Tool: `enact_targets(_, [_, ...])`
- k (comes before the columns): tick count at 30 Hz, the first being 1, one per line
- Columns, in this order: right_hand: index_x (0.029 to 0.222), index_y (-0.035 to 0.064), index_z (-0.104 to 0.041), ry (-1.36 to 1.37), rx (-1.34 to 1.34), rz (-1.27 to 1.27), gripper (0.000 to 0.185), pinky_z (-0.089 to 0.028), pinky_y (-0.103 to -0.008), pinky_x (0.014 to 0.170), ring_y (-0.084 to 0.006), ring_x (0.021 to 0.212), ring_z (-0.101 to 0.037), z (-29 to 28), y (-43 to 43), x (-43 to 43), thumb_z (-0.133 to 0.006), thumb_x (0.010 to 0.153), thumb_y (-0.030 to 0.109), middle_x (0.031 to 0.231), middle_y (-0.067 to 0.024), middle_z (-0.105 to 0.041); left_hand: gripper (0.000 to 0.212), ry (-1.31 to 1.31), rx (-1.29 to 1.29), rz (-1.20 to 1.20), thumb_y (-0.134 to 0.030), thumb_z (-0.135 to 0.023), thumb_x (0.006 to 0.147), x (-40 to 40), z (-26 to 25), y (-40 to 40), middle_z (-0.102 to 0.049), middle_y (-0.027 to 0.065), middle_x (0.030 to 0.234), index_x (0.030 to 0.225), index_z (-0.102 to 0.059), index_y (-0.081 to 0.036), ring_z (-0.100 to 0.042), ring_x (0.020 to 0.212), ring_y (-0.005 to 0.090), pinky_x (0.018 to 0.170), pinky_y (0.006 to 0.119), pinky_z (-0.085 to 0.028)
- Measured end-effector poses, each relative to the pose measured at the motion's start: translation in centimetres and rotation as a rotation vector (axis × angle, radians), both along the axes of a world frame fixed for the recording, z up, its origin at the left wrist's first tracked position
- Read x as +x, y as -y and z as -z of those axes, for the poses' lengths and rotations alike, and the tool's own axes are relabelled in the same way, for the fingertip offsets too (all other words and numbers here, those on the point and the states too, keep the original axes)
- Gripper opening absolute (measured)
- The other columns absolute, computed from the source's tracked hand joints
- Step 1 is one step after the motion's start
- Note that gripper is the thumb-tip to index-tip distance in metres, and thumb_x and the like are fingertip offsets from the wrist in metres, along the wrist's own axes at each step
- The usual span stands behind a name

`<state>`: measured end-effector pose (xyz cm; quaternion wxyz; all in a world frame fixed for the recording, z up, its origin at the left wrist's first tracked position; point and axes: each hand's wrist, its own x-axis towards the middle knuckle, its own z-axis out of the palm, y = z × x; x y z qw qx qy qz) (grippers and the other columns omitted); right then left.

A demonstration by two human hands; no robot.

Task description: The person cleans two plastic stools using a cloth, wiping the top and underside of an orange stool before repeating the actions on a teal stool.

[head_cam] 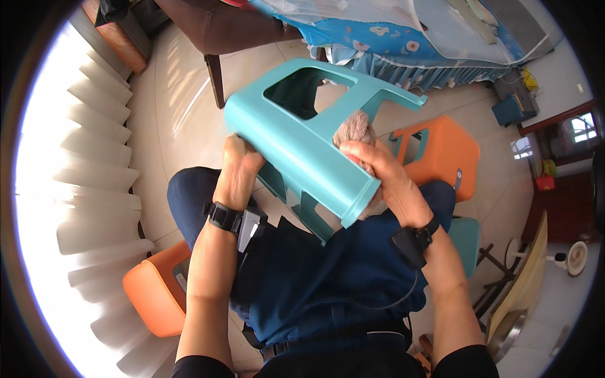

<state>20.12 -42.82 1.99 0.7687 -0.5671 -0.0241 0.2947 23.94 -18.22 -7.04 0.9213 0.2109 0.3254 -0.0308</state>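
A teal plastic stool (293, 134) lies tilted on its side above my lap, its legs pointing to the right and towards me. My left hand (240, 158) grips its near left edge by the seat end, with the fingers hidden beneath. In my right hand (378, 160) is a greyish-brown cloth (355, 128), pressed against one leg of the stool near its lower end. My right thumb lies over the cloth; the other fingers are out of sight behind the leg. Part of the cloth hangs below that leg.
Orange stools stand at my right (444, 156) and left (158, 288), with another teal stool (464, 245) by my right leg. Ahead are a brown chair (246, 28) and a bed with a blue flowered skirt (378, 42). White curtains (99, 198) hang on the left.
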Motion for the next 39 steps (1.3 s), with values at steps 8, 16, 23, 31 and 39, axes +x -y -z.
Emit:
enact_targets(8, [0.111,-0.0006,-0.057,0.073,0.204,0.217,0.028,-0.054,-0.027,0.076,-0.013,0.087,-0.065,1.1,-1.5,1.6,-0.059,0.087,0.013,0.101,-0.007,-0.065,0.053,0.211,-0.09,0.091,-0.035,-0.015,0.102,1.0,-0.7,1.0,-0.049,0.0212,0.131,0.129,-0.04,0.003,-0.048,0.122,0.0339,0.103,0.051,-0.038])
enact_targets(16, [0.113,-0.0028,-0.057,0.303,0.015,-0.009,0.038,-0.056,-0.0317,0.067,-0.0188,0.088,-0.066,-0.5,-4.1,4.7,-0.066,0.086,0.023,0.101,-0.0124,-0.065,0.042,0.229,0.354,0.291,-0.043,-0.036,0.099,-1.0,-3.4,2.4,-0.059,0.0067,0.087,0.104,-0.055,-0.006,-0.054,0.079,0.017,0.073,0.032,-0.046])
enact_targets(23, [0.111,-0.0018,-0.058,0.357,-0.283,0.182,0.039,-0.047,-0.0253,0.077,-0.0084,0.089,-0.056,0.2,2.0,3.8,-0.061,0.092,0.033,0.1,-0.0016,-0.061,0.042,0.081,0.428,0.231,-0.047,-0.037,0.098,-1.6,-3.8,0.8,-0.052,0.0039,0.075,0.088,-0.05,-0.009,-0.049,0.064,0.0149,0.058,0.029,-0.04])
enact_targets(31, [0.105,0.0033,-0.063,0.945,-1.48,-0.481,0.034,-0.048,-0.0398,0.086,-0.03,0.099,-0.052,1.7,7.1,-2.5,-0.062,0.071,0.007,0.114,-0.0077,-0.057,0.032,0.288,0.284,0.253,-0.043,-0.047,0.096,-4.2,-6.1,-4.1,-0.045,-0.0019,0.065,0.082,-0.047,-0.014,-0.04,0.056,0.0088,0.048,0.022,-0.029])
enact_targets(39, [0.092,-0.0063,-0.062,0.889,-1.414,-0.71,0.024,-0.046,-0.0433,0.084,-0.0394,0.095,-0.052,13.4,-1.5,-0.4,-0.064,0.075,0.011,0.098,-0.0214,-0.054,0.03,0.247,0.346,0.339,-0.041,-0.051,0.094,-4.2,-6.3,-3.4,-0.048,-0.0002,0.061,0.078,-0.05,-0.016,-0.042,0.05,0.0085,0.045,0.022,-0.029])
